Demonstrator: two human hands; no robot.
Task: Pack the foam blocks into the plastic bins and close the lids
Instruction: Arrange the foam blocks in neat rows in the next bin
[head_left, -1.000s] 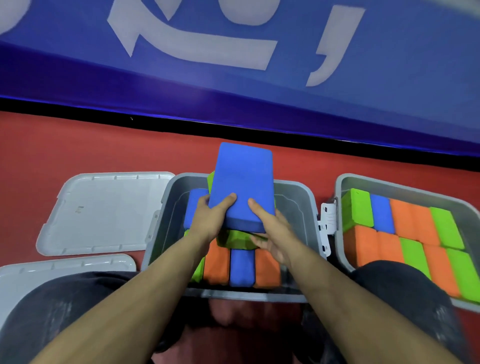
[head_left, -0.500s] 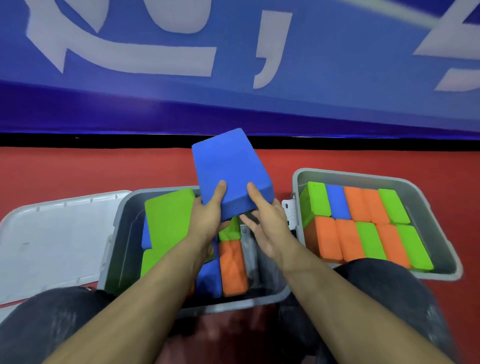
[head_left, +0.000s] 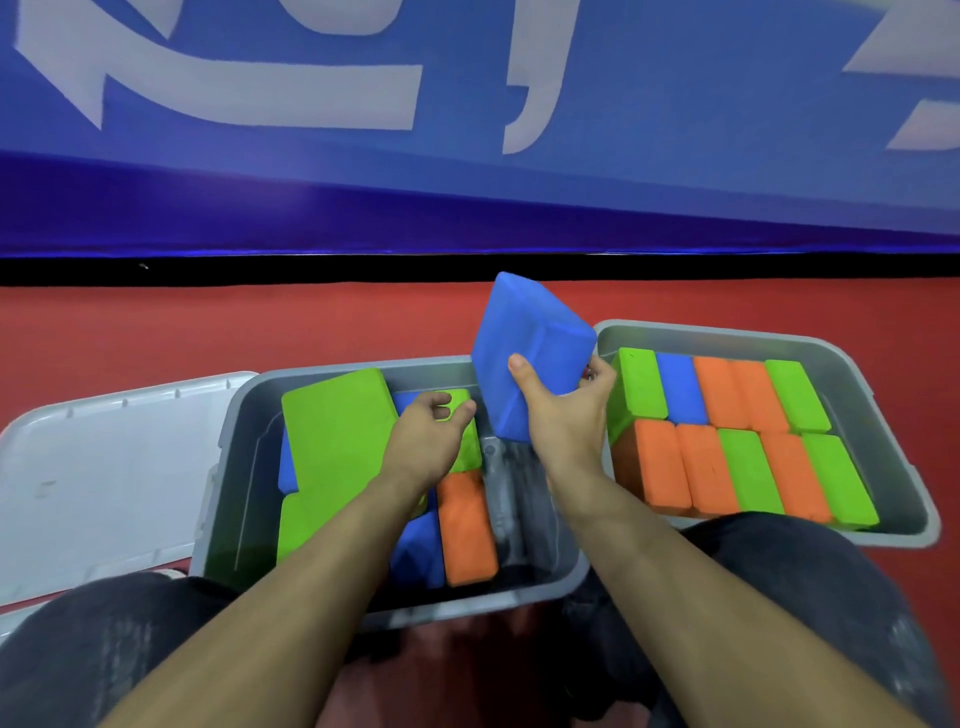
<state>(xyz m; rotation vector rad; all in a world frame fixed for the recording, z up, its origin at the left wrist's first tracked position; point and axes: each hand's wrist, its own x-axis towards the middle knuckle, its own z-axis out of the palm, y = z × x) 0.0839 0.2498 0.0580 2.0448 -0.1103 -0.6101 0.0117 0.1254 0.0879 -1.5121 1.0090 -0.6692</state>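
Blue block, gripped by right hand, tilts above bin's bare right strip; left hand loosely curled.

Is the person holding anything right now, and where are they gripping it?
Yes: the right hand grips the blue foam block by its lower near end, thumb on its broad face. The left hand holds nothing.

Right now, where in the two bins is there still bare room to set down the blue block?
The near bin has a bare strip of floor between the orange block and its right wall. Its left side is crowded with leaning blocks. The right bin is filled edge to edge. The right hand holds the blue block.
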